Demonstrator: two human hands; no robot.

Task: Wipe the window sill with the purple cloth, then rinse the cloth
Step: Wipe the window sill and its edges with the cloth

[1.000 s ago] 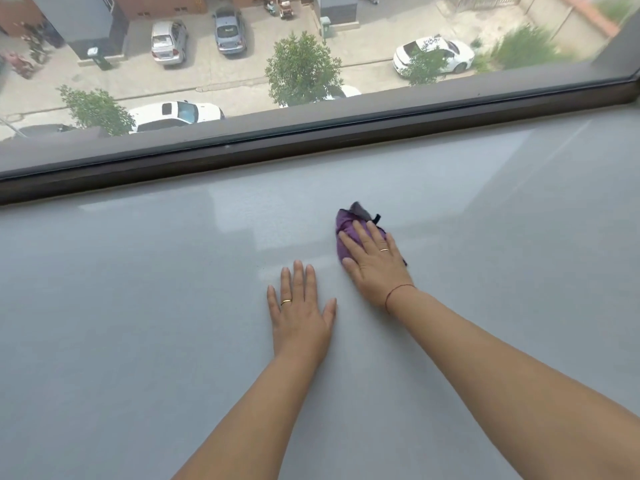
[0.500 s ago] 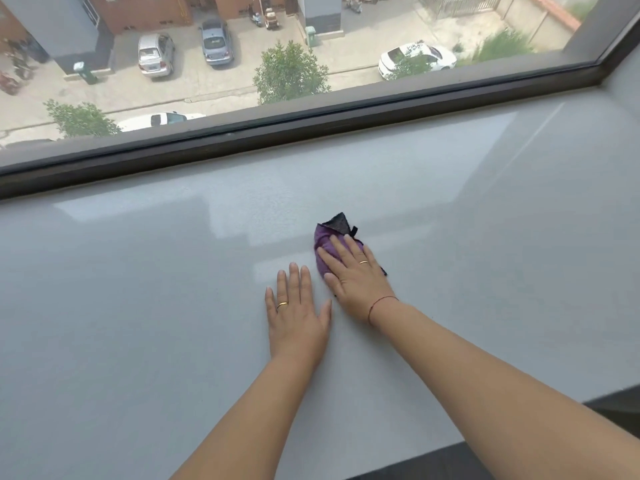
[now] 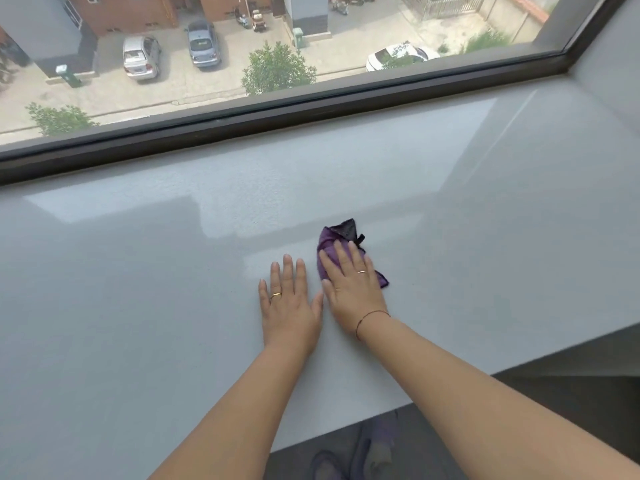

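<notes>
Soft daylight enters through the window (image 3: 242,64), leaving pale glare patches on the window sill (image 3: 138,306). Wide-angle bending curves the window frame (image 3: 311,109); the dim bottom edge seems slightly blurred.

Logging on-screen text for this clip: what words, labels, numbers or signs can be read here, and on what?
No text can be read.
Number plates on the parked cars: too small and blurred.
Green box in the yard: any marking too small.
Purple cloth and its black tab: no lettering shows.
</notes>
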